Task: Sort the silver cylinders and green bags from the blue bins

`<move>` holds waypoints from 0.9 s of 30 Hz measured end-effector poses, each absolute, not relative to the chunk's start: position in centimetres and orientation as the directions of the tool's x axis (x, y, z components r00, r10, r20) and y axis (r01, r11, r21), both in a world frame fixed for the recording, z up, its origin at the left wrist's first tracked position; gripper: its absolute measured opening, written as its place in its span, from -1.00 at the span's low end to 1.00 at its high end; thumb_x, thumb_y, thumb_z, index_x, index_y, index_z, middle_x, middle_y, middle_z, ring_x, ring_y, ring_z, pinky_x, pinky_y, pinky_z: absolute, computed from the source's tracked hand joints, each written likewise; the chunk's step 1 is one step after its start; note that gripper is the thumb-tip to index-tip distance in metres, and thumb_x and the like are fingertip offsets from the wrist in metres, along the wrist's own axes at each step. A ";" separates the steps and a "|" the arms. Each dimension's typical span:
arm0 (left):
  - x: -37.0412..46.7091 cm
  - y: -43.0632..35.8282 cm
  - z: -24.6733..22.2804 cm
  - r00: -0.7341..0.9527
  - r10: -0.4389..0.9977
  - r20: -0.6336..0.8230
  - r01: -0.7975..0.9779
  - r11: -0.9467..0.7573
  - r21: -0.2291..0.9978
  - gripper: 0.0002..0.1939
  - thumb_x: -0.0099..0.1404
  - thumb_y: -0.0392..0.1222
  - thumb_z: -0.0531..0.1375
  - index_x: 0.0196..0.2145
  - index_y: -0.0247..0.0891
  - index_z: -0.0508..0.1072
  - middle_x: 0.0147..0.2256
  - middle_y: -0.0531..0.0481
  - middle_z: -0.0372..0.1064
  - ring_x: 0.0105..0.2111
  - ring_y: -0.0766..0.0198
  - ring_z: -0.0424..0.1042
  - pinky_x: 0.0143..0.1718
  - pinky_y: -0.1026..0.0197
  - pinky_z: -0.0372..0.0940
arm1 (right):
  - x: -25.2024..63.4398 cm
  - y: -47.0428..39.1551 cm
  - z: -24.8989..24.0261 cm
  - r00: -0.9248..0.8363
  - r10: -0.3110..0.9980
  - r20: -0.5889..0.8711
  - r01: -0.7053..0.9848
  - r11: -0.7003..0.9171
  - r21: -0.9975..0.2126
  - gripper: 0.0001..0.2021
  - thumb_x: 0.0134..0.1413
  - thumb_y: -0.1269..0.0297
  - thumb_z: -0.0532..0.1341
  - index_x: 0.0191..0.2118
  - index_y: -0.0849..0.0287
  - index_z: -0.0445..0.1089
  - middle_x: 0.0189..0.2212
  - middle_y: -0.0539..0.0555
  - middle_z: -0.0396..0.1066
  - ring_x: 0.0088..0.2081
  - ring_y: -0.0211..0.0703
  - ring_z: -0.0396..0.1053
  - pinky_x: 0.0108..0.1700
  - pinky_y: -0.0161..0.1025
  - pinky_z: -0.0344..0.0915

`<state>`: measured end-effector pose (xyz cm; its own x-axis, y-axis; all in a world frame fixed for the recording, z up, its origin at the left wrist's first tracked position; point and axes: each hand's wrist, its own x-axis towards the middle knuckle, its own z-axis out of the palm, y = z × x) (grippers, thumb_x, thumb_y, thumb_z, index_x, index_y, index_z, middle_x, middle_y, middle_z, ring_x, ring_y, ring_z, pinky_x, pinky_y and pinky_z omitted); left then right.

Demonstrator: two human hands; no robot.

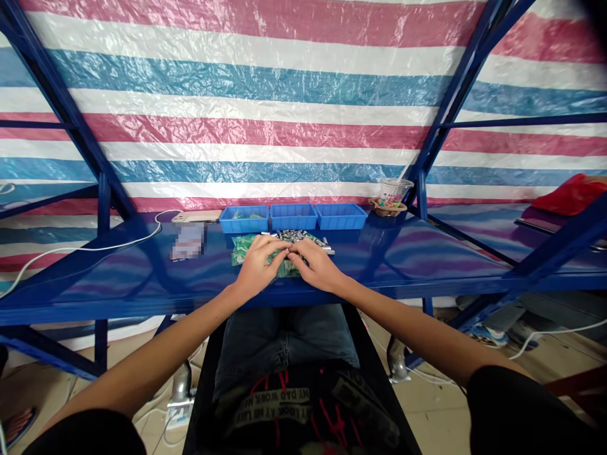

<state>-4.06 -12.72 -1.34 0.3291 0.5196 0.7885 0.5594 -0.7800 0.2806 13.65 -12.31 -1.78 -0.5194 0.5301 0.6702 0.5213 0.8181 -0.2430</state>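
My left hand (258, 262) and my right hand (317, 264) meet fingertip to fingertip above the table, both closed in a pinch. Whatever lies between the fingertips is too small and covered to make out. Under and beside my left hand spreads a pile of green pieces (241, 246), partly hidden by the hands. Just behind my right hand lies a heap of small silver metal cylinders (300, 236), with some lying loose at its right edge.
Three blue bins, a left one (244, 225), a middle one (294, 222) and a right one (341, 222), stand in a row behind the piles. A phone (196, 216), a blurred rectangle (188, 241) and a white cable (118, 245) lie left. A plastic cup (394, 189) stands right.
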 end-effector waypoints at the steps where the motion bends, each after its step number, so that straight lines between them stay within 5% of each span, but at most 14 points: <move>1: -3.8 -12.9 -1.4 0.323 0.513 0.795 0.545 -0.788 0.287 -0.82 0.33 -0.20 0.07 -0.21 -0.19 0.46 -0.28 -0.04 0.44 -0.21 0.19 0.36 -0.14 0.10 0.26 | 13.7 -12.4 -1.8 -0.508 0.527 0.682 0.507 0.822 -0.258 -0.79 0.29 0.29 -0.07 -0.32 0.14 0.24 -0.42 0.07 0.29 -0.33 -0.12 0.21 -0.24 -0.17 0.18; 9: -3.6 -13.2 -1.6 0.333 0.534 0.777 0.551 -0.779 0.299 -0.90 0.29 -0.25 0.10 -0.24 -0.20 0.40 -0.29 -0.02 0.42 -0.22 0.20 0.36 -0.21 0.14 0.29 | 13.9 -12.4 -2.1 -0.490 0.528 0.694 0.510 0.819 -0.262 -0.85 0.27 0.33 -0.07 -0.29 0.13 0.20 -0.37 0.09 0.30 -0.30 -0.13 0.25 -0.26 -0.20 0.21; 14: -3.6 -13.3 -1.5 0.321 0.612 0.723 0.551 -0.742 0.383 -0.78 0.25 -0.24 0.11 -0.12 -0.22 0.36 -0.25 -0.04 0.42 -0.25 0.20 0.39 -0.22 0.14 0.29 | 14.0 -12.2 -2.4 -0.466 0.531 0.708 0.545 0.802 -0.243 -0.90 0.22 0.34 -0.01 -0.25 0.14 0.23 -0.36 0.12 0.32 -0.29 -0.06 0.26 -0.24 -0.15 0.21; 21: -3.5 -12.9 -1.6 0.313 0.640 0.702 0.618 -0.698 0.361 -0.87 0.30 -0.18 0.11 -0.31 -0.22 0.43 -0.40 0.01 0.43 -0.33 0.20 0.37 -0.28 0.14 0.26 | 14.0 -12.3 -2.5 -0.437 0.524 0.731 0.566 0.792 -0.230 -0.92 0.20 0.33 0.04 -0.25 0.14 0.25 -0.37 0.13 0.33 -0.27 -0.05 0.28 -0.20 -0.13 0.22; 27: -3.6 -13.3 -1.7 0.314 0.514 0.798 0.576 -0.771 0.270 -0.90 0.31 -0.20 0.12 -0.25 -0.22 0.41 -0.30 -0.02 0.45 -0.25 0.20 0.38 -0.19 0.15 0.27 | 14.3 -12.3 -1.9 -0.401 0.607 0.686 0.447 0.783 -0.432 -0.86 0.25 0.27 -0.01 -0.23 0.15 0.25 -0.35 0.06 0.34 -0.33 -0.18 0.32 -0.29 -0.24 0.25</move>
